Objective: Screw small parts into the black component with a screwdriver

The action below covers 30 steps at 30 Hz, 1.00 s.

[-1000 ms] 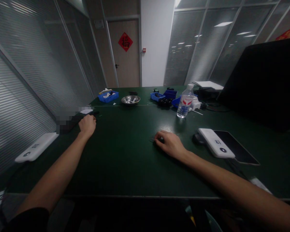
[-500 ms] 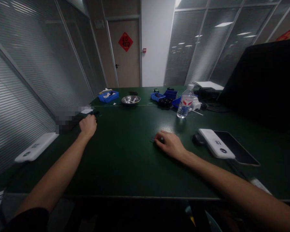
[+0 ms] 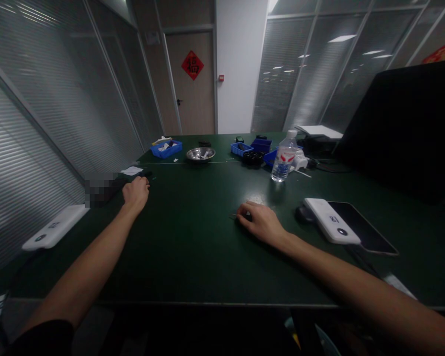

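**Near-static interval, slight drift at left only**

Broad dark green table [image 3: 193,267]: layout unchanged over the last second. Clear plastic bottle with a red-and-white label [image 3: 282,157] stands upright toward the far edge, right of centre. Shallow round steel bowl [image 3: 199,160] sits nearer that edge, left of the bottle.

Left hand [image 3: 136,194], near the table's left edge: moved a touch toward the middle; fingers curled. Right hand [image 3: 261,221], between near and far edges, right of centre: no shift noted; thumb and forefinger closed in a pinch.

Small black item [image 3: 147,174] by the left edge, just beyond the left fingertips; whether that hand grips anything, cannot tell.

Thin wire-like piece [image 3: 232,216]: juts leftward from the right hand's pinch, low over the tabletop. Dim view; material uncertain. Reading: right hand steadying its grasp, only the left adjusting.
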Available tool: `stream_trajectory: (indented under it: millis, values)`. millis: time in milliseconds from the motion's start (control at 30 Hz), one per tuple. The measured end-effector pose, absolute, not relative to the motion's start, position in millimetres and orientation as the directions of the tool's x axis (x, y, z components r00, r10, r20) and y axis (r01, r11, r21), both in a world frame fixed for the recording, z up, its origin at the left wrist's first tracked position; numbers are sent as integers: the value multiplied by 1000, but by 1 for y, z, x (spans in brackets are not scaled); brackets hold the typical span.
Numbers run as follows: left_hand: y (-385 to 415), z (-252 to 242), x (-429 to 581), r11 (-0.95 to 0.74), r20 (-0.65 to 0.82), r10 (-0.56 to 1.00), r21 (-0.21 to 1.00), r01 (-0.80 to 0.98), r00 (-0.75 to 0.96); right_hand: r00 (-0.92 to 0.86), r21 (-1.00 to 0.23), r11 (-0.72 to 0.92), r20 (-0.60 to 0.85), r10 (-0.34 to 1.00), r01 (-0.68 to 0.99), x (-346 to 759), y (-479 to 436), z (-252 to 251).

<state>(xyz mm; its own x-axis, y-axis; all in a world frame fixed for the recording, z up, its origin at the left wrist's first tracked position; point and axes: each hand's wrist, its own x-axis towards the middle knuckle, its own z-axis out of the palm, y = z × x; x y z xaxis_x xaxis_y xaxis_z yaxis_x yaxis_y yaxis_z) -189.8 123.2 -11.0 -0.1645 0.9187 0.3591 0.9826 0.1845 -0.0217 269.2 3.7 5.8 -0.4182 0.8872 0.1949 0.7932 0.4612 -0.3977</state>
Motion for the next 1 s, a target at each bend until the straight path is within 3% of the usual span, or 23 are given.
stream_trajectory:
  millis: [200,367,533,700,1000]
  values:
    - [112,6,-152,62,396,917,-38,997,-42,-419,-401,470,212,883,786,269,4,5]
    - [80,28,-74,-382,411,830,-74,921,377,-419,-395,466,204,885,792,269,5,5]
    - [35,22,-9,-767,348,623,99,634,700,-413,-388,459,200,889,800,268,5,4]
    - [19,11,10,-819,291,573,221,529,766,-414,-386,469,220,883,795,267,5,2]
    - [25,-2,2,-757,343,635,456,468,692,-421,-391,473,215,881,790,268,4,3]
